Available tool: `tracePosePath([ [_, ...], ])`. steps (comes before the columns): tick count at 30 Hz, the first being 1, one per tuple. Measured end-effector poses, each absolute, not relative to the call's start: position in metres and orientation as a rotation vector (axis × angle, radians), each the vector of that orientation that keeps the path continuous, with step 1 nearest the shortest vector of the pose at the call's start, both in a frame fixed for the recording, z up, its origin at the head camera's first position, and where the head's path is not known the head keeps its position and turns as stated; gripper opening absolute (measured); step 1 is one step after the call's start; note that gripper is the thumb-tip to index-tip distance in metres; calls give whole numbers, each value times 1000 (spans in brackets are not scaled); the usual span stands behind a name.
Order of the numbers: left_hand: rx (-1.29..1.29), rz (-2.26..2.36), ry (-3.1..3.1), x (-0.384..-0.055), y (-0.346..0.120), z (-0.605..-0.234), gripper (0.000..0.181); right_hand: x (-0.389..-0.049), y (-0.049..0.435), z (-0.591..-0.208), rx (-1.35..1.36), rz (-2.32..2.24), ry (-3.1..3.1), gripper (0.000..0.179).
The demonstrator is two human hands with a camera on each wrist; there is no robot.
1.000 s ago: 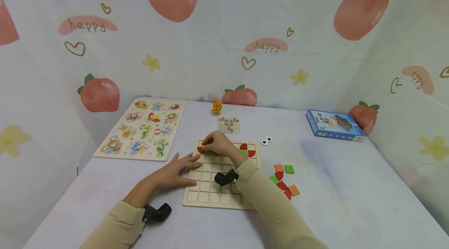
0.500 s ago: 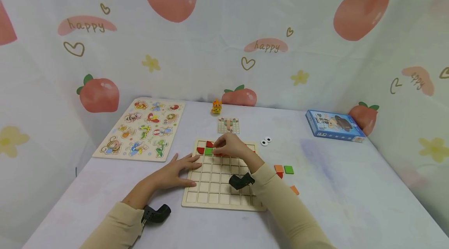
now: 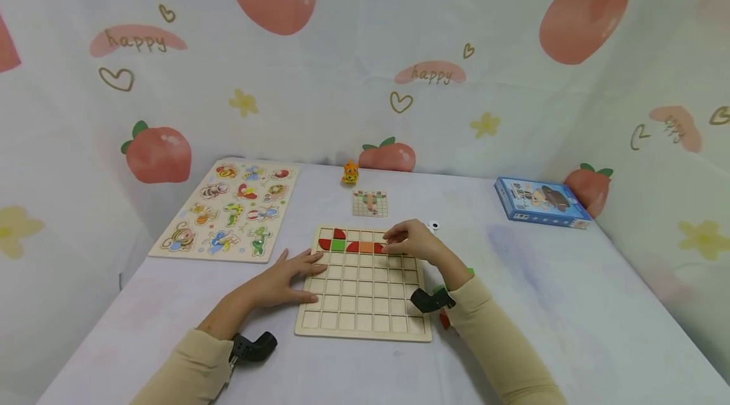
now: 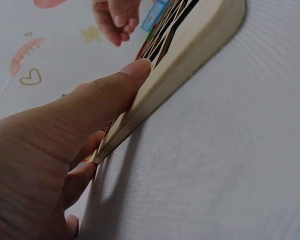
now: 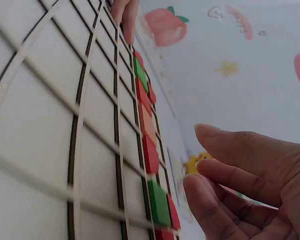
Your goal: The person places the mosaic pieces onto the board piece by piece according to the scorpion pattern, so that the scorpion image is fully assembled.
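Observation:
A wooden grid board (image 3: pixel 365 307) lies in front of me, with coloured tiles in its far rows. A green square tile (image 3: pixel 338 244) sits among red quarter-round pieces near the far left corner, and an orange tile (image 3: pixel 367 247) lies between two red pieces. My left hand (image 3: pixel 282 281) rests on the board's left edge, fingers spread; the left wrist view shows the thumb (image 4: pixel 137 67) against the rim. Over the right part of the tile row hovers my right hand (image 3: pixel 418 241). Its thumb and fingers are apart with nothing between them, beside a green tile (image 5: pixel 160 205).
Loose tiles, including a green one (image 3: pixel 471 272), lie right of the board, partly hidden by my right sleeve. Behind the board are a small pattern card (image 3: pixel 370 203) and an orange figurine (image 3: pixel 350 173). An animal puzzle (image 3: pixel 228 208) lies left, a blue box (image 3: pixel 542 202) right.
My right hand has moved rightward along the tile row, from the far left corner to the right side, uncovering the red and orange pieces. The left hand has stayed on the board's edge.

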State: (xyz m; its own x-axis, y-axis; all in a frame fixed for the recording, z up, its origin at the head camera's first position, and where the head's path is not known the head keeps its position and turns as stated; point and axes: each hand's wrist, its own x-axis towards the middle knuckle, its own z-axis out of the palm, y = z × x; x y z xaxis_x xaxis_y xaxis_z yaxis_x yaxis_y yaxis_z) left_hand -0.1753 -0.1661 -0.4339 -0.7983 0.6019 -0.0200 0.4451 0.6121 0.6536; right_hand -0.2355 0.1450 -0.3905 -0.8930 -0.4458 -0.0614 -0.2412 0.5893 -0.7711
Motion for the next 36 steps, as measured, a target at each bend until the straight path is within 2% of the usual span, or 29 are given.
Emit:
tracePosePath([
  [19,861,958,2607,-174,-167,-434,68,-215,205,-380,-470,-1083,2717,32],
  [36,868,959,2605,-175,-167,-435,69,-200,260,-394,-260,-1124,2672,39],
])
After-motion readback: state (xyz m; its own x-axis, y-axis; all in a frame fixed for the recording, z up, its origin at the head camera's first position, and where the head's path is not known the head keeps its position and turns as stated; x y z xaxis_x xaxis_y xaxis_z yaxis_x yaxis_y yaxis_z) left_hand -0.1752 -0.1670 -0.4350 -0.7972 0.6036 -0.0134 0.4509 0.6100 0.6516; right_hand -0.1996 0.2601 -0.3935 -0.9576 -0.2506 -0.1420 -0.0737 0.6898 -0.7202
